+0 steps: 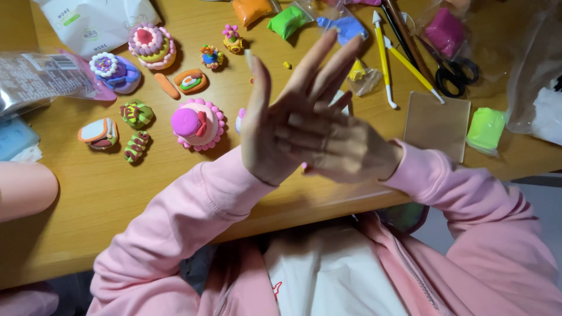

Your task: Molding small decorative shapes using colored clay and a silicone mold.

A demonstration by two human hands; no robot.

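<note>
White pouch (96, 23) top left; clear pink-edged wrapper (41, 79) left; clay bags (287, 20) top.

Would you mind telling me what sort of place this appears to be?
Probably a hobby craft desk: small clay cakes lie on a wooden table, with bags of coloured clay and modelling tools beside scissors.
</note>
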